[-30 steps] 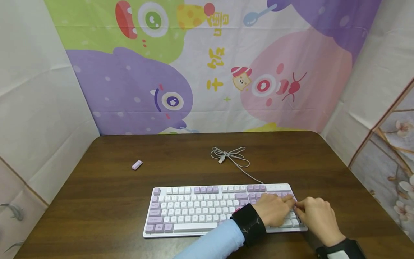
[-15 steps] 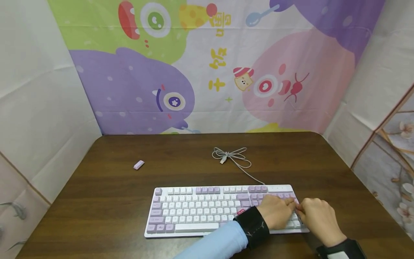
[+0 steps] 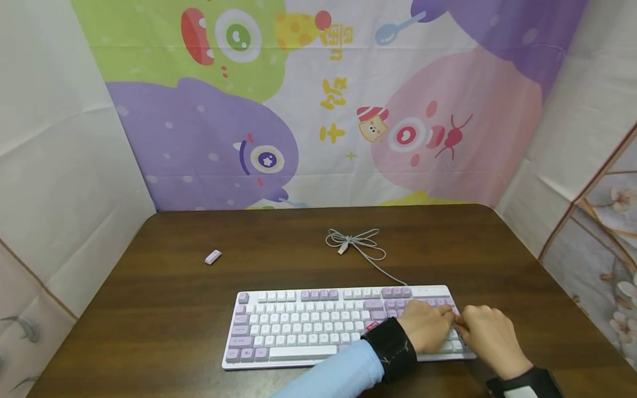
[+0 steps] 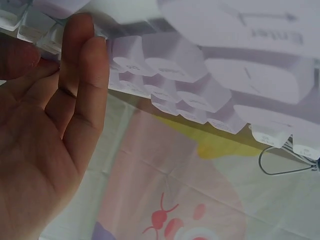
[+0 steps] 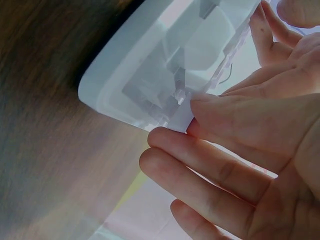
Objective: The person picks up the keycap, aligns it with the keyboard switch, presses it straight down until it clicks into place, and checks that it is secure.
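A white and lavender keyboard [image 3: 301,328] lies flat at the front of the table. My left hand [image 3: 427,327] rests over the number pad, fingers mostly straight and touching the keys. In the left wrist view lavender keys, among them the Enter key [image 4: 270,25], stand beside those fingers. At the keyboard's right edge my right hand [image 3: 490,333] pinches a pale keycap [image 5: 181,118] between thumb and forefinger. An uncovered slot with bare switch parts [image 5: 162,107] shows next to that keycap in the right wrist view. From the head view the keycap is hidden by the fingers.
A small lavender and white block [image 3: 213,257], perhaps a keycap, lies on the left of the brown table [image 3: 149,309]. The keyboard's grey cable [image 3: 355,239] is bundled behind it. A cartoon-print cloth [image 3: 318,166] hangs along the far edge.
Both hands stay at the keyboard's right end with little visible motion. The whole head view has shifted slightly.
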